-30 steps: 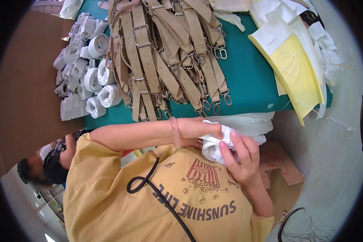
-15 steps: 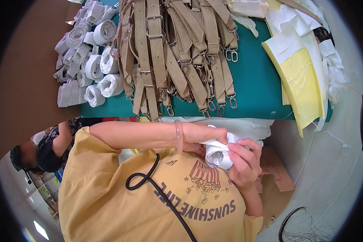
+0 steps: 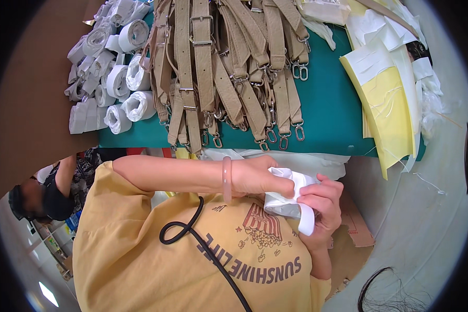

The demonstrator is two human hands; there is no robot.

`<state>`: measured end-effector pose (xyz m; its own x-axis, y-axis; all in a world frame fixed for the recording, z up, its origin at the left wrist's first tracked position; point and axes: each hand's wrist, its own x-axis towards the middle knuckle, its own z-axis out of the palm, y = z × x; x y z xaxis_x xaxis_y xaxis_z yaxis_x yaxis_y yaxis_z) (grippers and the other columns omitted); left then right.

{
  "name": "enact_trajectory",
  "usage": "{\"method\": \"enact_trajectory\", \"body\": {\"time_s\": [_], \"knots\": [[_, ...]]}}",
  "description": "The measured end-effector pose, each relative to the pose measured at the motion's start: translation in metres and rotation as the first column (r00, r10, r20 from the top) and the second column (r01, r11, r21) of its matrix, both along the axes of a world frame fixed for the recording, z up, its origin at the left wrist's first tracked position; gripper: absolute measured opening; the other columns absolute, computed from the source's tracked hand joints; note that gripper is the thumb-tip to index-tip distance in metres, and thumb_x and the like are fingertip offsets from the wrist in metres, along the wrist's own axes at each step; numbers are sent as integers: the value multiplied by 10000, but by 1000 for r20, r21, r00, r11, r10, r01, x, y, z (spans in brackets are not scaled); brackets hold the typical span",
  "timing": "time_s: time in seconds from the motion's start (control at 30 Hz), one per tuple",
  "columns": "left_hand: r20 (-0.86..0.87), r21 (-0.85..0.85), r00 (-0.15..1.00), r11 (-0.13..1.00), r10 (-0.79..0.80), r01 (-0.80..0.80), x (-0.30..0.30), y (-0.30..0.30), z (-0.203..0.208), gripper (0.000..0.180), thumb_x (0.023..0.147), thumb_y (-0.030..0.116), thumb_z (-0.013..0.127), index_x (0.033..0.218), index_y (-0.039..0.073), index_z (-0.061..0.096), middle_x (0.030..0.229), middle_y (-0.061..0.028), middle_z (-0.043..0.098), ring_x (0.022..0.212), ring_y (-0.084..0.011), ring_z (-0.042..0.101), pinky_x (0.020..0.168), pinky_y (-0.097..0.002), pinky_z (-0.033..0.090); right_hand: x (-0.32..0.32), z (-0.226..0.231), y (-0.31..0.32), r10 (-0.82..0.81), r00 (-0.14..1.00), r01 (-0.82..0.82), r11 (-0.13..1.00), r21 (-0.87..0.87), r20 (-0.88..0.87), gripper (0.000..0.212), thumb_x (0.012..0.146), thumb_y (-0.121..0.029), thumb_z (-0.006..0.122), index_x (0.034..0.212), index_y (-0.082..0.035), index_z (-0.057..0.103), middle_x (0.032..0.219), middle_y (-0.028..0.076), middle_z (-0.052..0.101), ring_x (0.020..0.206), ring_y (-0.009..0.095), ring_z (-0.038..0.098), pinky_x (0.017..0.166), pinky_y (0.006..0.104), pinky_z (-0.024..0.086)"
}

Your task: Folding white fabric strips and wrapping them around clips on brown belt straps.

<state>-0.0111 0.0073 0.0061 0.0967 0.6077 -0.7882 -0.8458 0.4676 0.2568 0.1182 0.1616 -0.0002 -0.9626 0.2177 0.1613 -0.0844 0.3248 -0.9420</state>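
Observation:
In front of my chest, my two hands hold a white paper-wrapped roll (image 3: 284, 208) between them. My left hand (image 3: 257, 177), with a pink bangle at the wrist, grips its left side, the thumb lying along the top. On the other side, the bent fingers of my right hand (image 3: 323, 202) press on the white wrapping. A loose white strip (image 3: 307, 220) hangs in a curve from the roll beside my right fingers. What lies inside the roll is hidden.
Many tan straps (image 3: 203, 67) with buckles and metal clips lie on the green tabletop (image 3: 333, 119). Several white wrapped rolls (image 3: 139, 106) are heaped at the left. Yellow and white sheets (image 3: 390, 99) hang over the right edge. Cardboard (image 3: 356, 223) lies below; another person (image 3: 62, 192) is at far left.
The roll has turned in my hands, so its open spiral end no longer shows. A white strip now hangs from it. My right hand has shifted slightly right.

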Motion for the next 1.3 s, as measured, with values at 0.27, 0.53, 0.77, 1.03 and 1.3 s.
{"method": "enact_trajectory", "body": {"time_s": [0.27, 0.53, 0.77, 1.03, 1.3], "knots": [[-578, 227, 814, 946, -62, 233, -2, -5, -6, 234, 738, 137, 719, 920, -4, 675, 934, -30, 547, 887, -128, 524, 750, -258, 425, 1, 9, -3, -67, 987, 84, 990, -116, 144, 152, 717, -74, 739, 817, -66, 625, 962, 80, 544, 955, 261, 499, 984, 479, 396], [-663, 416, 745, 864, 74, 284, -9, -2, -8, 258, 766, 159, 725, 962, -1, 673, 993, -47, 526, 974, -144, 478, 772, -273, 418, 2, 16, -5, -113, 986, 117, 993, -28, 124, 172, 737, -53, 726, 820, -69, 577, 997, 97, 496, 991, 257, 483, 994, 481, 387], [-726, 434, 680, 835, 102, 339, -14, -1, 1, 306, 769, 200, 745, 987, 0, 667, 1021, -55, 507, 967, -155, 478, 782, -276, 418, 1, 13, -5, -160, 985, 163, 986, -39, 66, 220, 759, -36, 723, 842, -71, 523, 1049, 113, 462, 964, 242, 477, 876, 387, 408], [-836, 368, 535, 852, 127, 374, -8, 0, 1, 361, 722, 221, 775, 978, -10, 669, 986, -74, 511, 912, -176, 510, 782, -282, 430, -3, 13, -1, -104, 974, 161, 943, -290, 202, 222, 810, -82, 740, 851, -50, 524, 1007, 80, 435, 932, 178, 453, 829, 285, 389], [-880, 345, 454, 848, 142, 403, -9, -1, 2, 340, 701, 196, 759, 945, -17, 655, 979, -94, 518, 903, -210, 518, 783, -314, 440, -6, 10, -2, -77, 978, 144, 923, -358, 193, 205, 799, -75, 751, 856, -35, 557, 983, 62, 423, 895, 167, 446, 788, 277, 390]]}}
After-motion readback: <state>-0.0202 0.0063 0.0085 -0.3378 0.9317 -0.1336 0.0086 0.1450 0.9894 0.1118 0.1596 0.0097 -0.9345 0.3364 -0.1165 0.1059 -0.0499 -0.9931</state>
